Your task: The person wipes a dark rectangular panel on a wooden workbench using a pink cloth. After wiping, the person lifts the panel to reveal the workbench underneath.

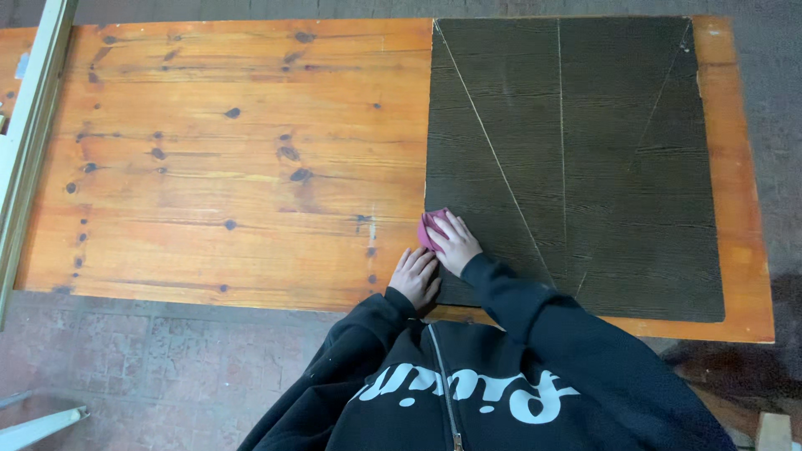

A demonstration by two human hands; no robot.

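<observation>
Flattened and spread, the left hand is laid palm-down on the orange knotted pine tabletop, its fingertips at the near left edge of the dark brown wood-grain square panel; nothing is held in it. Just to its right, the right hand is pressed onto a small pink folded pad, seemingly cloth or abrasive, which is covered by the fingers and palm and sits on the panel's left edge, near the person. Whether the pad is pinched or only pushed flat cannot be told.

At the far left a pale metal frame rail runs along the table's end. Thin pale lines are seen fanning across the panel from its near side toward its far edge.

A slip is judged the likeliest trouble: the panel lies loose on the tabletop, steadied only by the left hand at one edge, so a firm push could shift it to the right. The pad, lying partly over the edge, could also catch there and be dragged out from under the fingers.
</observation>
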